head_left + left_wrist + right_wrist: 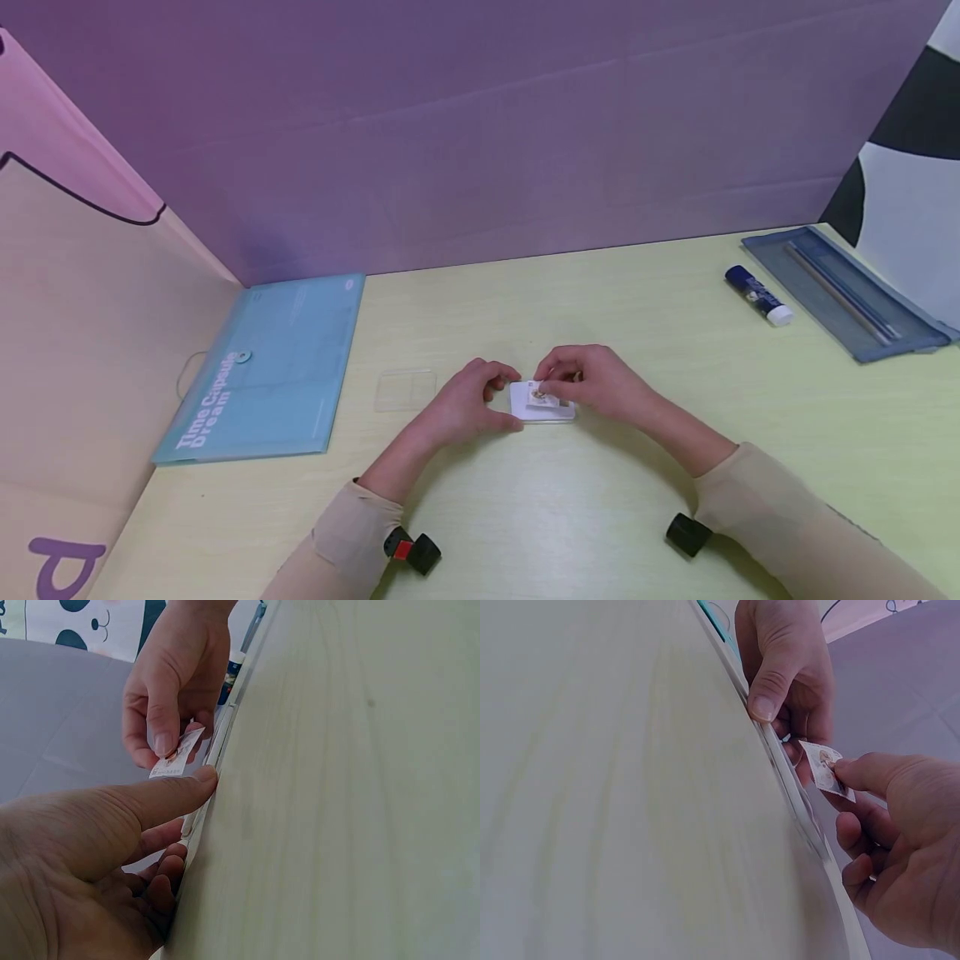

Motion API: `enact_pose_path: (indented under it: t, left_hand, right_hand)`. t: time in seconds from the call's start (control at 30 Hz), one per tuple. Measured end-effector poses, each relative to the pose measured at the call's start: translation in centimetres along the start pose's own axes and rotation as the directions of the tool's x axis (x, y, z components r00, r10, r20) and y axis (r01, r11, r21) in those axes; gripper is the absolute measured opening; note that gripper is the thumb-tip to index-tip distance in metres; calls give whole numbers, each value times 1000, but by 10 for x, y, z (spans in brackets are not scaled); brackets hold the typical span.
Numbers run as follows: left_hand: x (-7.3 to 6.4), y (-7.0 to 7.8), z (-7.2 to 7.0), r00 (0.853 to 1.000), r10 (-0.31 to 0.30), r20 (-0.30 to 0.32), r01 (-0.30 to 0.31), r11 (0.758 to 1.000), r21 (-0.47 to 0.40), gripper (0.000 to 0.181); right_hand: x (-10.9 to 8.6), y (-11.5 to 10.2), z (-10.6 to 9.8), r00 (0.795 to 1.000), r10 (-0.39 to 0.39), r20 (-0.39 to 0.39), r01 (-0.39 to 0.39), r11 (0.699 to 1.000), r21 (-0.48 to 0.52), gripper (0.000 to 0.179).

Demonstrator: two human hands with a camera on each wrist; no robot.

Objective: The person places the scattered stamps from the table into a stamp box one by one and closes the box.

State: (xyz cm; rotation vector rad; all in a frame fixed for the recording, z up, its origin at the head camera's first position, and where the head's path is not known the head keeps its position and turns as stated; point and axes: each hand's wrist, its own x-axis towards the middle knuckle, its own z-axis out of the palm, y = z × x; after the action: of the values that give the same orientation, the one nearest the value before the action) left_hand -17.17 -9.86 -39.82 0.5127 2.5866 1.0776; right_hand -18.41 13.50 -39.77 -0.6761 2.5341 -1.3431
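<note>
1. The small printed paper point(542, 398) is over the white card point(518, 404), toward its right part, near the middle of the bench point(525, 517). I cannot tell whether its lower edge touches the card.
2. The right hand point(600, 379) pinches the paper between thumb and fingers; the other fingers curl in loosely. The left hand point(472, 404) holds the card's left end, thumb at the near edge and fingers toward the far one, a fairly wide span.
3. The paper looks thin and light, so a hard pinch could crease it, and a slack one could let it slip or turn.
4. If the left thumb eases off, the card could slide or swivel under a push from the right, leaving the paper crooked on it.
5. The right fingers cover part of the paper in the head view, so a misjudged edge is another likely cause of skew.
6. The card's long axis runs left to right before the person. The paper's printed face looks up and toward the person, tilted rather than flat in the wrist views; it seems nearly square, and its partly covered outline leaves its long axis uncertain.
</note>
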Motion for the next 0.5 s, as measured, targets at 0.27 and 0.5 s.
enact_pose_path:
  t: [0.27, 0.5]
  left_hand:
    - [0, 1, 0, 1000, 3, -4, -3, 1000, 11, 55]
    - [0, 0, 1, 1000, -5, -3, 5, 1000, 5, 55]
  right_hand:
    - [2, -1, 2, 1000, 9, 12, -9, 1000, 5, 9]
    - [4, -2, 5, 1000, -4, 12, 3, 1000, 20, 9]
